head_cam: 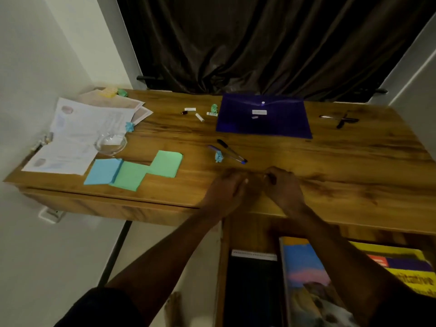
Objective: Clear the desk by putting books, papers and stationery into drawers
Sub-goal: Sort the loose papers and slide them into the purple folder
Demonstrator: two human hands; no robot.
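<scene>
Pens [230, 152] lie mid-tabletop [330, 166], folder [264, 116] far, papers [77, 135] left, books [309, 284] in near open drawer. Your left hand [227, 192] and right hand [284, 187] are curled together at near edge; can't tell what they hold.

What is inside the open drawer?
The open wooden drawer holds a black book, a colourful landscape-cover book and a yellow book. Arms hide anything beneath.

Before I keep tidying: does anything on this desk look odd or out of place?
Yes: a clear glass bowl sits on the loose papers at the left, and small crumpled paper bits, one beside the pens, lie scattered among the stationery.
</scene>
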